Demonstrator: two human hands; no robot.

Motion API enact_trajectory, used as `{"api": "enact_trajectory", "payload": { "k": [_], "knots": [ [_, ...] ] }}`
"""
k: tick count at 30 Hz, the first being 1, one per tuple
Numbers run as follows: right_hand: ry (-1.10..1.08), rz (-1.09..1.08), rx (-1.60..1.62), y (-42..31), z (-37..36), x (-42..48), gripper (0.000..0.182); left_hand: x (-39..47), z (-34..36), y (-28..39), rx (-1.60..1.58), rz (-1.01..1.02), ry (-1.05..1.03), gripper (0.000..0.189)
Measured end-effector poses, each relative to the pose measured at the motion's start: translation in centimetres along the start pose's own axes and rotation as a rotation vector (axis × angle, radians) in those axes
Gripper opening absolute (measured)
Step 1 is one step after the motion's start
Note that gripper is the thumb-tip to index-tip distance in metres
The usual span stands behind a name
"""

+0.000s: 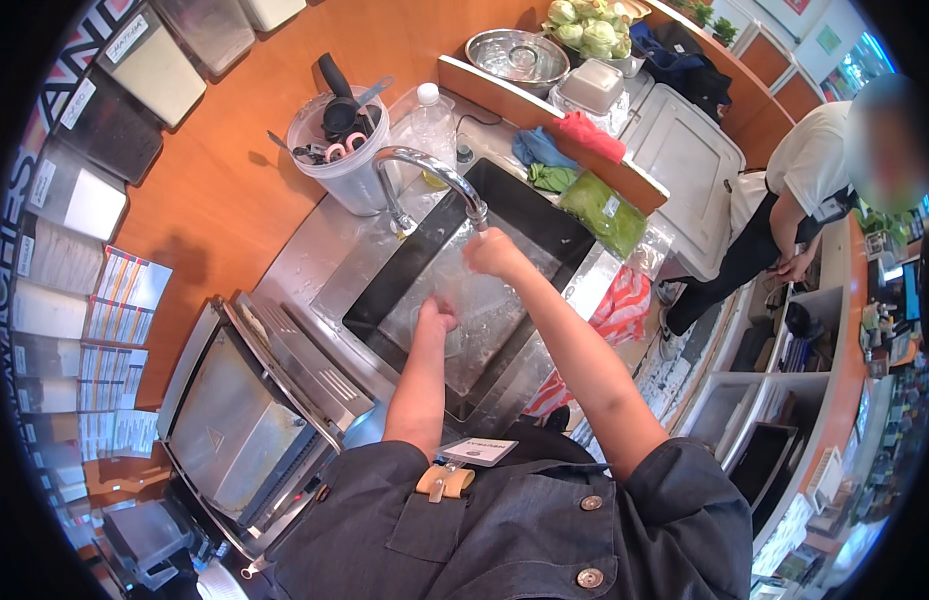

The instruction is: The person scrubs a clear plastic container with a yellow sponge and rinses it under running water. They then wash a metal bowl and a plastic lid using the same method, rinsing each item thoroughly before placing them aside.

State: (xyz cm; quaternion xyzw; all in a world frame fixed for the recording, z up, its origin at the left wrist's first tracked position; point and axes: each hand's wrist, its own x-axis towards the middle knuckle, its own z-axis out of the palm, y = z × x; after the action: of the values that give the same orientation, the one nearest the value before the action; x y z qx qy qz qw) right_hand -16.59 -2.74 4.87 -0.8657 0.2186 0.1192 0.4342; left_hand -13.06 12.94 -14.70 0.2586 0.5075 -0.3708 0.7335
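Note:
My right hand [496,253] is at the spout end of a chrome gooseneck faucet [434,159], fingers curled. Whether it grips the spout or is just below it is not clear. Lower and to the left, my left hand [439,313] reaches down inside a dark rectangular sink [389,296]. Its fingers are blurred and partly hidden, close to something clear that I cannot make out. A pale, wet, see-through surface [483,341] fills much of the basin under both hands.
Left of the faucet stand a plastic bucket of utensils [344,176] and a clear bottle [433,124]. A metal press grill [243,420] sits at the left. Cloths [543,146] and a green-filled bag [605,214] lie right of the sink. Another person [802,172] stands at the right.

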Motion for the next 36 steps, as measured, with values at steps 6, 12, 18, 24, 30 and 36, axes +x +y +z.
{"api": "enact_trajectory", "payload": {
  "k": [6, 12, 18, 24, 30, 36],
  "knots": [
    [0.202, -0.051, -0.13, 0.4, 0.1, -0.7, 0.02, -2.2, 1.2, -0.2, 0.221, 0.058, -0.101, 0.02],
    [0.255, -0.179, -0.09, -0.8, 0.8, 0.2, 0.013, -6.5, 3.7, -2.4, 1.416, 1.195, -0.44, 0.025],
    [0.249, -0.198, -0.092, 0.5, 1.4, 0.2, 0.013, -12.1, 6.3, -5.4, 2.547, 1.098, -0.387, 0.033],
    [0.185, -0.089, -0.241, -0.5, 0.8, -0.8, 0.013, -7.9, 5.0, -5.0, 2.213, 1.275, -0.221, 0.033],
    [0.177, -0.081, -0.215, -1.1, -0.1, -2.2, 0.01, -9.1, 6.5, -5.4, 2.025, 1.327, -0.316, 0.031],
    [0.149, -0.081, -0.217, -0.1, 0.6, -1.4, 0.01, -10.2, 6.1, -6.8, 1.9, 1.334, -0.312, 0.028]
  ]
}}
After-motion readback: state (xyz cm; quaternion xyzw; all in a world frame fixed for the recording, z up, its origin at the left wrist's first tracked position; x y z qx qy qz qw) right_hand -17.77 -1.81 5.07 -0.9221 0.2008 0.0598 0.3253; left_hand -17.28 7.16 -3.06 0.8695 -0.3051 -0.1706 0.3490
